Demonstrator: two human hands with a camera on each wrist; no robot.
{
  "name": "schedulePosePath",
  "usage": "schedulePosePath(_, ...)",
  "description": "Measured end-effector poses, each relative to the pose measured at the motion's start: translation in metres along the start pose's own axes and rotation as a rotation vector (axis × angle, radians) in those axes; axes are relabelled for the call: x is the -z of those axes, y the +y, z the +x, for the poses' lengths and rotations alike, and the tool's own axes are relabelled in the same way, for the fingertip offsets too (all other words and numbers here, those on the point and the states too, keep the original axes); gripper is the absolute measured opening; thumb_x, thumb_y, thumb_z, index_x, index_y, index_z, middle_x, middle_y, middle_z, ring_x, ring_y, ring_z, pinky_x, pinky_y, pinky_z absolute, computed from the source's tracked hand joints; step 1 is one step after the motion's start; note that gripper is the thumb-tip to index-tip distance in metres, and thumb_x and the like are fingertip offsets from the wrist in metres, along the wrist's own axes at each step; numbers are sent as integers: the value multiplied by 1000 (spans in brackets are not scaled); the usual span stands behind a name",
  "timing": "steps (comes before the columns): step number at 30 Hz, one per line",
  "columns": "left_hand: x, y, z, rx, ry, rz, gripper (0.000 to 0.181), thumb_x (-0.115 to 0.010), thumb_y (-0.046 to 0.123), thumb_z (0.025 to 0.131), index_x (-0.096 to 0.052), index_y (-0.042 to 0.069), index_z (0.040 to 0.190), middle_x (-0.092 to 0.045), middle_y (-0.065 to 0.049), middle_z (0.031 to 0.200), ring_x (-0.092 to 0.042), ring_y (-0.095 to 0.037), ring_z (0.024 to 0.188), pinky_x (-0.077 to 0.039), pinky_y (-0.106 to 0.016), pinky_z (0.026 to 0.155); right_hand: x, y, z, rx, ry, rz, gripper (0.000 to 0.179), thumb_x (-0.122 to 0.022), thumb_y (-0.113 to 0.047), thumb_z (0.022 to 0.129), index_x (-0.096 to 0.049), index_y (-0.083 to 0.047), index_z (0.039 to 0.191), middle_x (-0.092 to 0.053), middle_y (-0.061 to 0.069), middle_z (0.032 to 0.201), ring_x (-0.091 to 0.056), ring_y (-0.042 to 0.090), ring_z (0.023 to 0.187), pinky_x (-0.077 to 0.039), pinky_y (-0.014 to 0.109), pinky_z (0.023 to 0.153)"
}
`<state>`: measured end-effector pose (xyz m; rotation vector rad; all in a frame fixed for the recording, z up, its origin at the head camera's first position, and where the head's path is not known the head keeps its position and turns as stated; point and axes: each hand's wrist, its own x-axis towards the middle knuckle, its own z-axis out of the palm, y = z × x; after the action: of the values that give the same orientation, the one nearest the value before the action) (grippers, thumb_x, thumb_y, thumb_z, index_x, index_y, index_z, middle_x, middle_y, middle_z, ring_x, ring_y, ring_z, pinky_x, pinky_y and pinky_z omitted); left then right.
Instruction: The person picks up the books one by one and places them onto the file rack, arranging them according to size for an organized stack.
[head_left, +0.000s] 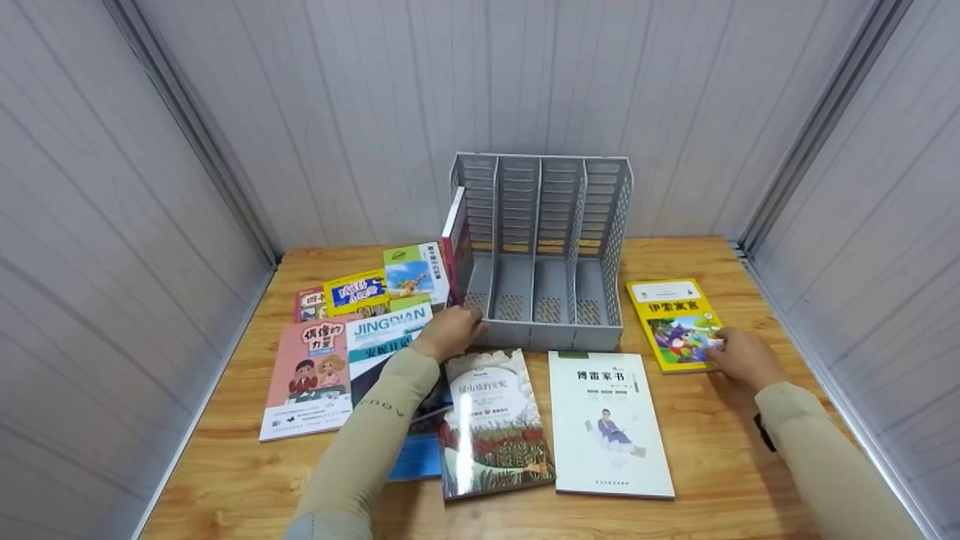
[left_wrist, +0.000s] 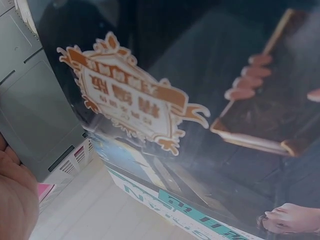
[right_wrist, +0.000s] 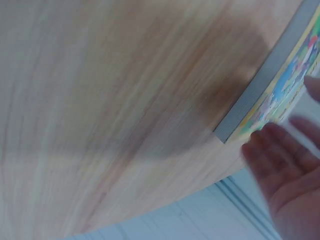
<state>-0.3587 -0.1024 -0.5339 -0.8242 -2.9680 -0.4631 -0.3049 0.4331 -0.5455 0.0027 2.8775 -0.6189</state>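
Note:
In the head view, a grey file rack (head_left: 551,336) with upright dividers stands at the back of the table. My left hand (head_left: 452,330) grips its front left corner; most of the fingers are hidden. The left wrist view shows part of that hand (left_wrist: 17,192) against the rack's grey front panel (left_wrist: 37,107). A thin book (head_left: 454,232) stands upright in the leftmost slot. My right hand (head_left: 746,358) is at the lower right corner of a yellow-bordered picture book (head_left: 670,322) lying flat. In the right wrist view, its fingers (right_wrist: 272,150) are loosely extended beside the book's cover.
Two white-covered books, one with a flower field (head_left: 491,427) and one with a seated figure (head_left: 611,427), lie before the rack. Left are a pink book (head_left: 307,382), a dark-covered JINGDIAN book (head_left: 382,352) and several overlapping books. Panel walls (head_left: 360,112) enclose the table.

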Motion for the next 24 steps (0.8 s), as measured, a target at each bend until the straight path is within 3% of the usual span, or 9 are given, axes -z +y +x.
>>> schedulePosePath(1, 0, 0, 0, 1, -2, 1, 30, -58, 28, 114, -73, 4, 103, -76, -14, 92, -74, -34, 87, -60, -50, 81, 1, 1, 1, -31, 5, 7, 70, -65, -30, 107, -45, 24, 148, -57, 47, 138, -62, 59, 120, -53, 69, 102)
schedulePosePath(4, 2, 1, -1, 7, -8, 1, 30, -58, 28, 114, -73, 3, 105, -76, -15, 94, -75, -34, 89, -61, -51, 82, 3, 3, 4, -118, -4, 45, 65, -69, -36, 104, -55, 23, 126, -61, 43, 106, -64, 51, 96, -58, 57, 87)
schedulePosePath(6, 2, 1, -1, 5, -5, 3, 30, -59, 27, 114, -74, 3, 104, -76, -16, 93, -75, -35, 89, -61, -51, 82, 4, 4, 6, -154, -23, 75, 55, -71, -40, 101, -56, 13, 100, -53, 24, 80, -56, 35, 75, -51, 44, 70)
schedulePosePath(8, 3, 2, -1, 7, -8, 4, 31, -59, 28, 114, -74, 3, 104, -77, -16, 93, -75, -36, 89, -61, -52, 82, 4, 4, 9, -174, -45, 100, 49, -73, -41, 99, -49, -1, 86, -38, 5, 72, -43, 22, 68, -38, 36, 64)
schedulePosePath(9, 2, 2, -1, 6, -8, 4, 31, -59, 28, 114, -74, 2, 103, -77, -17, 93, -75, -37, 89, -61, -53, 82, 3, 4, 10, -182, -53, 112, 49, -74, -42, 98, -48, -3, 85, -36, 3, 72, -41, 21, 68, -37, 35, 64)
schedulePosePath(11, 2, 2, -1, 4, -6, 10, 31, -59, 28, 114, -74, 2, 103, -77, -17, 93, -76, -37, 89, -61, -53, 83, 3, 2, 12, -200, -67, 118, 50, -76, -43, 97, -49, -2, 86, -38, 3, 73, -42, 22, 71, -38, 35, 65)
schedulePosePath(14, 1, 1, -1, 2, -5, 17, 31, -59, 28, 114, -74, 3, 103, -77, -17, 94, -76, -38, 89, -61, -53, 83, 4, -1, 16, -236, -81, 125, 60, -78, -44, 95, -55, 11, 102, -49, 14, 84, -49, 29, 81, -44, 40, 73)
schedulePosePath(19, 2, 1, -1, 16, -11, 21, 30, -59, 28, 114, -74, 4, 105, -77, -15, 94, -76, -35, 88, -62, -50, 82, 9, 0, 22, -271, -119, 172, 86, -81, -42, 94, -47, 28, 132, -57, 37, 118, -53, 40, 102, -52, 54, 97)
schedulePosePath(24, 4, 3, 0, 27, -25, 5, 30, -59, 28, 114, -75, 4, 109, -78, -15, 96, -76, -33, 90, -62, -49, 84, 10, 6, 26, -298, -139, 245, 86, -84, -38, 90, -47, 28, 131, -56, 34, 116, -52, 39, 105, -50, 58, 106)
